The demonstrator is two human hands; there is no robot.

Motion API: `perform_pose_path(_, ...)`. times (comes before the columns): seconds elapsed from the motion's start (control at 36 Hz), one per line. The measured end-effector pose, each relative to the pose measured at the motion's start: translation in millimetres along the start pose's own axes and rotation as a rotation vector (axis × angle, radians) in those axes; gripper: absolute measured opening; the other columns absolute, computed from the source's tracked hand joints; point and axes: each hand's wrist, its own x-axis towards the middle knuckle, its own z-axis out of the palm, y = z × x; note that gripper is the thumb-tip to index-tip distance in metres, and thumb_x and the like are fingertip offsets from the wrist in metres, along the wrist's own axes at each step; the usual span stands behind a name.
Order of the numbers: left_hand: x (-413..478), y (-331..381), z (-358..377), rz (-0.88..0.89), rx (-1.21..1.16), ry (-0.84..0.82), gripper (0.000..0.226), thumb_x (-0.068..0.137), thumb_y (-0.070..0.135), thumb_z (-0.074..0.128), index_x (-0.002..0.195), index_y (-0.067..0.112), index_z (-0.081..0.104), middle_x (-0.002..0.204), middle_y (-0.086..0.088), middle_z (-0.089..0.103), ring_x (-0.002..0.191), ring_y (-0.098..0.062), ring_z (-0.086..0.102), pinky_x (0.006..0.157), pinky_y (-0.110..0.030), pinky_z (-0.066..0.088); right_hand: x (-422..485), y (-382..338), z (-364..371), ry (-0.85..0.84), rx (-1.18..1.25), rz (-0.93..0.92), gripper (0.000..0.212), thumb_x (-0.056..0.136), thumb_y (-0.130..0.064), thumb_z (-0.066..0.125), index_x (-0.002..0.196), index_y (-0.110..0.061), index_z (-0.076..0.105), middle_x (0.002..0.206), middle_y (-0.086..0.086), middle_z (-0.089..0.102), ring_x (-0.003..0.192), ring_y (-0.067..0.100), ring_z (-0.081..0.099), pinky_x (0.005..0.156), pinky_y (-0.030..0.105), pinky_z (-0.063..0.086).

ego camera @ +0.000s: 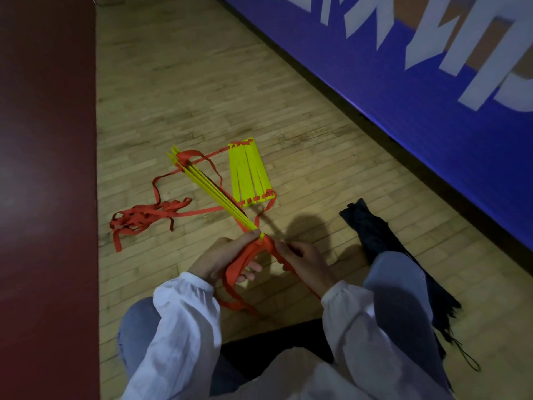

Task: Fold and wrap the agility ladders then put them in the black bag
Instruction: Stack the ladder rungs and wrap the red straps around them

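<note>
Rungs [215, 194] in left hand [222, 262]; strap [269, 246], right hand [304, 262]

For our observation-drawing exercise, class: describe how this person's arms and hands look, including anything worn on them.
Both arms are covered by loose white long sleeves, the left sleeve and right sleeve each gathered into a cuff at the wrist. The left hand and right hand are bare: no gloves, no ring or watch showing.
</note>
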Motion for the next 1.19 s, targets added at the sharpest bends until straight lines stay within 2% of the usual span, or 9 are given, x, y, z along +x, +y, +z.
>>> perform_pose_path(0.11,-0.6,1.6,-5.7,0.016,0.019,-0.005,0.052,0.092,0.050,0.051,0.090,0.000,0.064,0.074,-0.015,0.071,0.041,-0.016,0.057,0.039,-0.019,0.043,-0.4,0.1,-5.6,0.003,0.017,-0.002,0.037,0.088,-0.040,0.063,0.103,-0.007,0.070,0.081,-0.003,0.067,0.073,0.006,0.062,0.055,0.011,0.044)
perform_pose_path(0.36,-2.5,1.7,-6.4,0.141,-0.029,0.055,0.043,0.092,0.037,0.059,0.097,-0.005,0.067,0.089,-0.025,0.071,0.038,-0.015,0.055,0.036,-0.018,0.044,-2.3,-2.8,-2.7,0.064,-0.098,-0.110,0.039,0.074,-0.050,0.070,0.098,-0.021,0.070,0.090,-0.002,0.071,0.078,0.007,0.066,0.062,0.014,0.051)
perform_pose_path(0.44,-1.7,-0.2,-3.4,0.175,-0.053,0.082,0.036,0.093,0.028,0.059,0.096,-0.007,0.066,0.075,-0.019,0.072,0.034,-0.013,0.053,0.033,-0.017,0.042,0.5,0.8,-1.8,0.088,-0.156,-0.120,0.040,0.067,-0.059,0.075,0.094,-0.030,0.067,0.091,-0.006,0.070,0.087,0.012,0.067,0.075,0.032,0.056)
perform_pose_path(0.53,-1.6,-3.8,-1.4,0.195,-0.076,0.104,0.028,0.094,0.018,0.058,0.093,-0.010,0.065,0.062,-0.009,0.071,0.031,-0.010,0.051,0.031,-0.016,0.040,1.6,2.8,-0.8,0.098,-0.177,-0.133,0.036,0.069,-0.054,0.078,0.093,-0.030,0.069,0.090,-0.008,0.070,0.088,0.010,0.066,0.079,0.036,0.056)
perform_pose_path(0.72,-4.6,-5.9,-0.9,0.223,-0.062,0.094,0.035,0.095,0.016,0.058,0.092,-0.018,0.066,0.053,-0.005,0.068,0.027,-0.007,0.047,0.030,-0.014,0.037,0.2,-4.5,-3.8,0.025,-0.182,-0.078,0.036,0.076,-0.039,0.078,0.105,-0.020,0.068,0.091,-0.012,0.066,0.087,0.007,0.063,0.074,0.020,0.050)
perform_pose_path(0.89,-5.0,-8.7,-5.0,0.281,0.010,0.017,0.040,0.093,0.025,0.058,0.086,-0.012,0.071,0.045,-0.004,0.063,0.029,-0.006,0.047,0.035,-0.014,0.039,-1.5,-11.4,-14.6,-0.068,-0.159,0.023,0.032,0.081,-0.041,0.073,0.105,-0.020,0.068,0.091,-0.008,0.067,0.084,0.007,0.064,0.069,0.020,0.046)
perform_pose_path(0.97,-5.8,-7.7,-3.0,0.296,0.013,-0.002,0.041,0.095,0.024,0.055,0.092,-0.015,0.068,0.045,0.001,0.063,0.030,-0.006,0.049,0.035,-0.013,0.039,-1.7,-12.8,-15.0,-0.092,-0.103,0.055,0.018,0.081,-0.036,0.073,0.093,-0.024,0.068,0.087,-0.003,0.069,0.077,0.012,0.066,0.067,0.024,0.049)
perform_pose_path(1.08,-4.6,-5.4,-3.6,0.260,-0.011,-0.048,0.043,0.095,0.024,0.055,0.093,-0.017,0.066,0.061,-0.007,0.071,0.034,-0.008,0.055,0.035,-0.016,0.044,-1.7,-10.5,-13.0,-0.048,-0.063,0.055,0.021,0.078,-0.036,0.077,0.091,-0.021,0.071,0.087,0.005,0.073,0.078,0.019,0.068,0.072,0.034,0.052)
perform_pose_path(1.19,-2.5,-2.8,-7.3,0.183,-0.044,-0.112,0.041,0.094,0.032,0.054,0.089,-0.006,0.067,0.094,-0.024,0.071,0.041,-0.017,0.061,0.037,-0.021,0.048,-3.0,-13.7,-12.2,0.024,-0.083,0.027,0.020,0.077,-0.032,0.079,0.090,-0.018,0.070,0.080,-0.004,0.071,0.072,0.011,0.066,0.060,0.016,0.048)
